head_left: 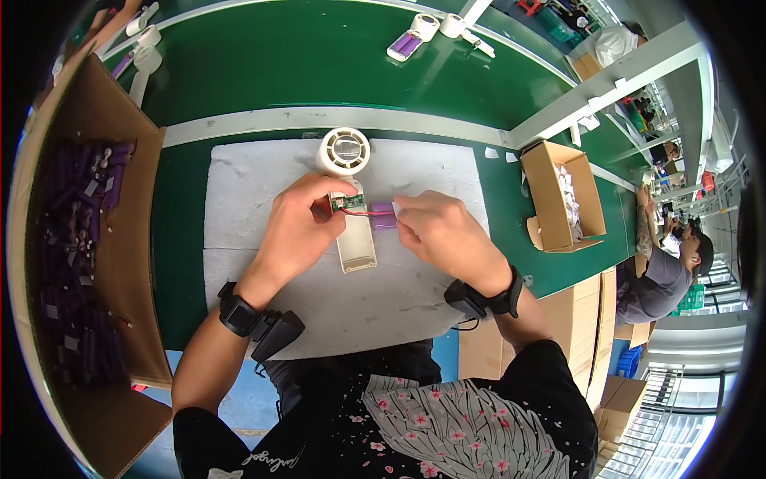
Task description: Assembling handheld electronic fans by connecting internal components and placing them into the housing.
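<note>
A white handheld fan (357, 246) lies on the grey-white mat, its round head pointing away from me and its handle casing uncovered. A small green circuit board (349, 202) shows at the top of the handle. My left hand (297, 222) grips the fan there, thumb and fingers closed around the board. Red and dark wires (361, 213) run from the board toward a purple battery pack (383, 217) just right of the handle. My right hand (447, 231) is closed at the pack's right end, with something small and white by its fingertips; the exact grip is partly hidden.
A large cardboard box (120, 263) at the left holds many purple battery packs. A smaller open carton (578, 199) with white slips stands right of the mat (263, 172). Beyond a pale rail (335, 120) lie more fan parts (411, 36). A co-worker (662, 271) sits at far right.
</note>
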Demonstrator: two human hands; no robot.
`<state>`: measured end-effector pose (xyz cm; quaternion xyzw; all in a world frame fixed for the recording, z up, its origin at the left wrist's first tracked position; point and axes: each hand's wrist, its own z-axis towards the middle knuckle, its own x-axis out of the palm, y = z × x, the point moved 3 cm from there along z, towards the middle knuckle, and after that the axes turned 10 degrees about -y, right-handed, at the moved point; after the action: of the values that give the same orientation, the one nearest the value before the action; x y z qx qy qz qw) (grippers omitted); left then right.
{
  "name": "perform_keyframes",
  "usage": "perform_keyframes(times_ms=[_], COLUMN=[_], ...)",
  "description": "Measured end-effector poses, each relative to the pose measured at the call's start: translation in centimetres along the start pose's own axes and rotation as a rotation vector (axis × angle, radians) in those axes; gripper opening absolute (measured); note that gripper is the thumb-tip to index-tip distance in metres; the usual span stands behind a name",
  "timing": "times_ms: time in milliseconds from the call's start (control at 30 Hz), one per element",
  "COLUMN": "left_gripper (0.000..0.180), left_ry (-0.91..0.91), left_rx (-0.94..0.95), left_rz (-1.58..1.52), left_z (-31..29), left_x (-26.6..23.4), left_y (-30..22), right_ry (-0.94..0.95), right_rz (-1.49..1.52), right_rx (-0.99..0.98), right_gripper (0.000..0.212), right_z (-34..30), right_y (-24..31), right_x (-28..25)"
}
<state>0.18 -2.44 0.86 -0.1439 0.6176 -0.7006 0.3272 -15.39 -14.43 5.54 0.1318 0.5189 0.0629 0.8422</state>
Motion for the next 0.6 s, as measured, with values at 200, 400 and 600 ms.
perform_keyframes(times_ms=[200, 400, 600], left_gripper=[0.028, 0.030, 0.031], left_ry=[0.014, 0.023, 0.022], left_rx=[0.008, 0.010, 0.028], left_rz=[-0.011, -0.013, -0.026], left_z=[0.1, 0.1, 0.0], left_x=[0.0, 0.1, 0.0], left_y=[0.1, 0.2, 0.4], right_ry=[0.085, 0.006, -0.015], right_rz=[-0.022, 0.118, 0.099], right_rx=[0.012, 0.046, 0.038], right_gripper=[0.010, 0.011, 0.008], right_z=[0.3, 0.2, -0.1], right_y=[-1.1, -1.5, -1.3], right_x=[0.1, -0.4, -0.3])
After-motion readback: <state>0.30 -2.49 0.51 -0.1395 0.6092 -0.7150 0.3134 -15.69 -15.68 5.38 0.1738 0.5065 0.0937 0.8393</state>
